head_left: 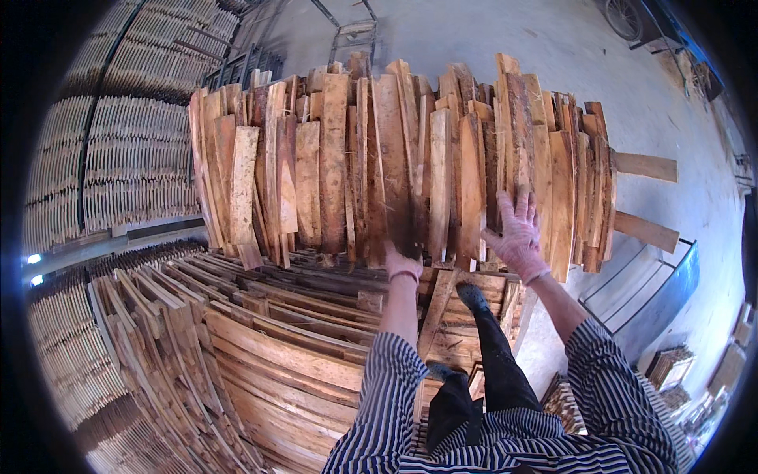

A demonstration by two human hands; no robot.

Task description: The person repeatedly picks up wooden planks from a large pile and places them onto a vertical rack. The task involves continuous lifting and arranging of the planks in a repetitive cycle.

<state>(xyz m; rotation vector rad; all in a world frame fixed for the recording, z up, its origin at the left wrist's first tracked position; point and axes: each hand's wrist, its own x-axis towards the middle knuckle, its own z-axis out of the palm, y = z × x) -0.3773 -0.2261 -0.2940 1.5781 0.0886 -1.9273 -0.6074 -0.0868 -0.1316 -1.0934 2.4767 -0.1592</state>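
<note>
A broad row of rough wooden boards, packed side by side with uneven ends, stretches across the middle. My left hand is at the near end of a dark-stained board; its fingers are hidden or blurred there, so its grip does not show. Farther right, my right hand lies spread against the near ends of the boards, thumb apart from the fingers, holding nothing. Both hands seem to wear thin pale pink gloves. Several boards stand taller than the others near my right hand.
Stacked long planks lie below left of me. Tall racks of thin slats line the left side. Two board ends jut out right of the row. A blue-sided metal frame stands at right on the grey floor. My feet are on wooden boards.
</note>
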